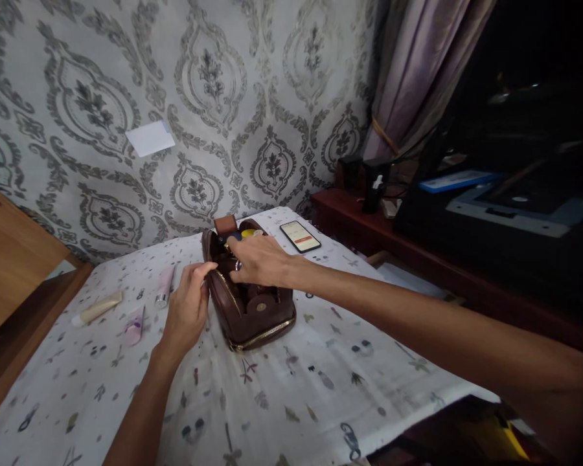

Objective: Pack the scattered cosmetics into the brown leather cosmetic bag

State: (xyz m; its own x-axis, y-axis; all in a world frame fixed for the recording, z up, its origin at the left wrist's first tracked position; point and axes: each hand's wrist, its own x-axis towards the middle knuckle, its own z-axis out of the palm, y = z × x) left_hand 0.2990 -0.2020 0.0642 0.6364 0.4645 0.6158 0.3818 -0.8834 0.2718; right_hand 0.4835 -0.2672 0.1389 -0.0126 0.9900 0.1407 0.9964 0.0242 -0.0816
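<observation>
A brown leather cosmetic bag [267, 327] with a gold zipper lies unzipped on the patterned white cloth. My left hand [187, 307] pinches the bag's near-left rim between thumb and fingers. From the right, my right hand [262, 259] reaches into the opening, its fingers curled down among the contents. What those fingertips grip is hidden. A yellow round item [248, 233] and something dark blue show beside the knuckles. Left of my left hand lie a pink tube [164, 286], a small purple-and-white tube [134, 325] and a beige tube [100, 308].
A phone [300, 236] with a lit screen rests behind the bag to the right. Beyond it stands a dark red cabinet [354, 217] with a large black screen [515, 129]. Wooden furniture [19, 259] borders the left side, and patterned wallpaper covers the wall behind.
</observation>
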